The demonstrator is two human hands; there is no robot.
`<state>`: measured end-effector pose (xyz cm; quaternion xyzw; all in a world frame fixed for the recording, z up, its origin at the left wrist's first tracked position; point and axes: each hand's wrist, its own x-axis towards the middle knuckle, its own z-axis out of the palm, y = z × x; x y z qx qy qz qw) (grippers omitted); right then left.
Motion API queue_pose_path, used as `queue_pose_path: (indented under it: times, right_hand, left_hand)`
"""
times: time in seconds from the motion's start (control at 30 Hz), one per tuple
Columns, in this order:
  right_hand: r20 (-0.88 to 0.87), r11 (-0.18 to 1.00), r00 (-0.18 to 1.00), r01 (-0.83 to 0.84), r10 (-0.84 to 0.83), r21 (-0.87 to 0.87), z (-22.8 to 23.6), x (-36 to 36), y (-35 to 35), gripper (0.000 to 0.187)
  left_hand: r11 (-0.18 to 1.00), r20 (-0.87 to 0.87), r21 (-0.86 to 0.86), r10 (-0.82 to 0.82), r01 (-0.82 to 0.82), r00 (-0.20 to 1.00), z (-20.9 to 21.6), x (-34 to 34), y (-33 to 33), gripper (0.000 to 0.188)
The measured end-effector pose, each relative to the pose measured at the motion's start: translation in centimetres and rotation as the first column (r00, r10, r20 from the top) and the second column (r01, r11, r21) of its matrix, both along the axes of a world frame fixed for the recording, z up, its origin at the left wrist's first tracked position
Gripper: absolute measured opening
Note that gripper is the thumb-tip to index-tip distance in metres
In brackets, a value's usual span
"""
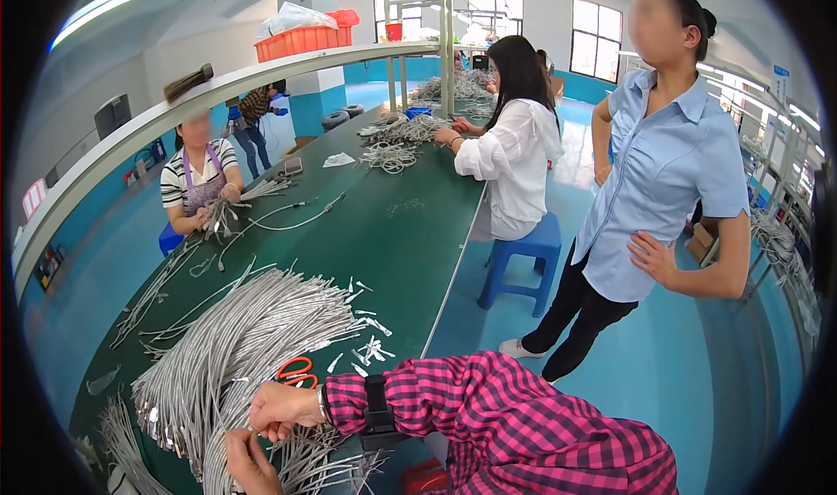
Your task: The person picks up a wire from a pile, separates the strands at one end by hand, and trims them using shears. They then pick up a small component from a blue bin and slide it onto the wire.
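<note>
A big bundle of silver-grey braided cables lies fanned out on the green table in front of me. My right hand, in a pink and black checked sleeve, is over the bundle's near side with its fingers pinched together. Just below it, my left hand is closed too, its fingertips close to the right ones. What is between the fingers is too small to make out. Scissors with orange handles rest beside my right hand. More loose cables spread under my right wrist.
Small white pieces are scattered right of the bundle. Across the table a person in a striped shirt handles cables. A person in white sits on a blue stool. Another in light blue stands at the right. A shelf runs overhead.
</note>
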<state>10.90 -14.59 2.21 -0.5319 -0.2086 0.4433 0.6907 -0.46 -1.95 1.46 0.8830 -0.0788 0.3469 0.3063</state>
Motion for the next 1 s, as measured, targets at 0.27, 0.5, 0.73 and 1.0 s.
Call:
queue_pose_path:
  times: [0.27,0.5,0.73,1.0]
  right_hand:
    - [0.276,0.997,0.961,0.047,-0.026,-0.068,-0.8,0.2,-0.1,0.006]
    - [0.828,0.897,0.384,0.336,-0.408,0.286,-2.1,-1.9,2.3,0.009]
    - [0.863,0.887,0.246,0.271,-0.44,0.375,-0.8,-2.5,1.3,0.008]
    - [0.91,0.953,0.281,0.084,-0.304,0.292,0.0,-1.4,0.7,0.008]
  left_hand:
    - [1.0,-0.049,-0.023,0.002,-0.003,0.999,-0.8,0.5,-0.3,0.005]
    - [0.86,-0.157,-0.509,-0.05,-0.038,0.986,-1.5,0.5,1.6,0.01]
    - [0.334,-0.111,-0.943,-0.321,0.003,0.941,-1.0,0.5,1.9,0.005]
    - [-0.009,0.003,-1.0,-0.541,-0.002,0.841,-1.7,0.0,3.7,0.005]
